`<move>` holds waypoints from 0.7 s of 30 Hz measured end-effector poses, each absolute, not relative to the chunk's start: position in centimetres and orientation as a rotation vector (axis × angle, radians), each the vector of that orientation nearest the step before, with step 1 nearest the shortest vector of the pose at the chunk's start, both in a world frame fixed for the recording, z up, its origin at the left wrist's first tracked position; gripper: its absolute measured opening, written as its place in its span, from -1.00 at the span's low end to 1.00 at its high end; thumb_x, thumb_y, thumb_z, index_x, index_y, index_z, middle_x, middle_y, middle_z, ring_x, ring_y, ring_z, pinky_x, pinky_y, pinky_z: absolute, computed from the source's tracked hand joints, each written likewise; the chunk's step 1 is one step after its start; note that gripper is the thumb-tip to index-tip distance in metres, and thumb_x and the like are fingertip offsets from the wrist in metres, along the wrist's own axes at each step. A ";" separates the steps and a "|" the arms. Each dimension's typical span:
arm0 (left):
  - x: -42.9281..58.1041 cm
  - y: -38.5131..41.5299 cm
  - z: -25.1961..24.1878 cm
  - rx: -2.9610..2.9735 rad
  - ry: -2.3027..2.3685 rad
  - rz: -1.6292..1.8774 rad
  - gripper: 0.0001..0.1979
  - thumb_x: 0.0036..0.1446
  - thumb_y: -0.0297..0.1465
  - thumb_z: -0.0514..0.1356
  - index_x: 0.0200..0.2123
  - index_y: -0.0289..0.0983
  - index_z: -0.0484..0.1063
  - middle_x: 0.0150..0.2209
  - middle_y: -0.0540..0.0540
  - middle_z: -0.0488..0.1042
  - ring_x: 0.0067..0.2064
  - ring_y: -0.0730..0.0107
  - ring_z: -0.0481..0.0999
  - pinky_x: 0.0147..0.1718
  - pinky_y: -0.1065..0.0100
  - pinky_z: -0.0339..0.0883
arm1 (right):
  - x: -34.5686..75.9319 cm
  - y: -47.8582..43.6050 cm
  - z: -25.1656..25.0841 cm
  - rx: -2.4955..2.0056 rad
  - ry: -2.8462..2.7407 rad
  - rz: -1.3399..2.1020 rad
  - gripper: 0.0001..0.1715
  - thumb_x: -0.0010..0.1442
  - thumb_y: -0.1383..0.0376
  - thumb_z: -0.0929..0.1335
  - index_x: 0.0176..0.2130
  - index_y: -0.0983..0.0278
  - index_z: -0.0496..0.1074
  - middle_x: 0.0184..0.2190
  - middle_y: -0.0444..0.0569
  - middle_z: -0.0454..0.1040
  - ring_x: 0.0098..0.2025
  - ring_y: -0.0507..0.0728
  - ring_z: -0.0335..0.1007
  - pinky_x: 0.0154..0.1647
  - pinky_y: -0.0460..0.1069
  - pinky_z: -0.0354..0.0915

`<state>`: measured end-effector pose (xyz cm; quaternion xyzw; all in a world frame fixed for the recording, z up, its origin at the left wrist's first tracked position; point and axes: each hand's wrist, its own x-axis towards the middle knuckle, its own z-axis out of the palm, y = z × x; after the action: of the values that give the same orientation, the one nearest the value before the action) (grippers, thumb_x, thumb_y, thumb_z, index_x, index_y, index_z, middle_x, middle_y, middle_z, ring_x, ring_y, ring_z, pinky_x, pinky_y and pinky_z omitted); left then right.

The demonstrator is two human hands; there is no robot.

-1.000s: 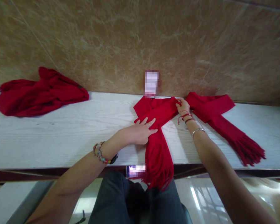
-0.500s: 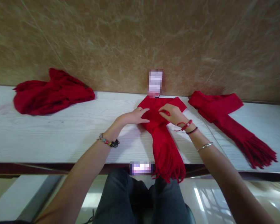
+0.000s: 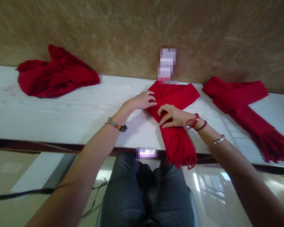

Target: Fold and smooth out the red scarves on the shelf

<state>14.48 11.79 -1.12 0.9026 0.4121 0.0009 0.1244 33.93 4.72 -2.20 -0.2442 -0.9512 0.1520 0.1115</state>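
On the white table lies a red scarf, folded across itself, its fringe hanging over the near edge. The left hand is on the scarf's left side, fingers loose and spread, and the right hand touches it with bent fingers, but I cannot tell if they pinch it. Another scarf lies to the right, a red heap to the left.

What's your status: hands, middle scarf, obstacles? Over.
Left hand and right hand on middle scarf. Scarf crossed over itself, fringe hanging off table. Nothing apparently in the way.
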 end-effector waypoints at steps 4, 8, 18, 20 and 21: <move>14.8 10.5 -1.0 2.460 1.463 -0.222 -0.40 0.23 -0.06 -0.14 0.30 -0.07 -0.03 0.35 -0.11 -0.12 0.32 -0.24 -0.20 0.15 -0.27 -0.25 | 33.6 4.7 -2.4 -0.737 -2.754 0.460 -0.73 0.13 0.08 0.36 -0.33 0.16 0.58 -0.14 0.04 0.31 -0.04 0.19 0.17 -0.02 0.18 0.07; 15.0 10.3 -1.4 2.430 1.571 -0.255 -0.36 0.22 0.01 -0.23 0.32 -0.05 -0.14 0.37 -0.12 -0.23 0.33 -0.26 -0.28 0.15 -0.30 -0.30 | 33.0 4.4 -2.7 -0.821 -2.704 0.428 -0.72 0.13 0.07 0.36 -0.36 0.19 0.56 -0.18 0.03 0.32 -0.07 0.20 0.17 -0.08 0.15 0.06; 15.3 10.4 -1.5 2.393 1.535 -0.237 -0.38 0.24 -0.04 -0.18 0.32 -0.08 -0.12 0.37 -0.14 -0.28 0.33 -0.22 -0.34 0.15 -0.32 -0.33 | 31.8 4.4 -3.3 -0.934 -2.628 0.247 -0.72 0.14 0.10 0.35 -0.26 0.25 0.40 -0.23 0.06 0.41 -0.16 0.19 0.21 -0.17 0.06 0.07; 15.3 10.3 -1.8 2.418 1.532 -0.172 -0.39 0.24 -0.04 -0.17 0.31 -0.08 -0.07 0.37 -0.14 -0.23 0.33 -0.21 -0.32 0.14 -0.32 -0.32 | 31.7 4.5 -3.5 -0.924 -2.632 0.209 -0.65 0.12 0.03 0.34 -0.24 0.25 0.40 -0.22 0.07 0.41 -0.15 0.21 0.22 -0.16 0.06 0.07; 15.4 10.3 -1.9 2.435 1.541 -0.122 -0.40 0.24 -0.04 -0.17 0.30 -0.08 -0.02 0.37 -0.13 -0.22 0.34 -0.21 -0.33 0.14 -0.32 -0.33 | 31.7 4.6 -3.6 -0.918 -2.633 0.199 -0.59 0.10 -0.01 0.35 -0.22 0.25 0.41 -0.20 0.09 0.41 -0.13 0.22 0.22 -0.15 0.07 0.08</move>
<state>15.36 10.31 -1.95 0.8372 0.5300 -0.0419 0.1283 31.72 4.57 -3.57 -0.3236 -0.9277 0.0701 0.1723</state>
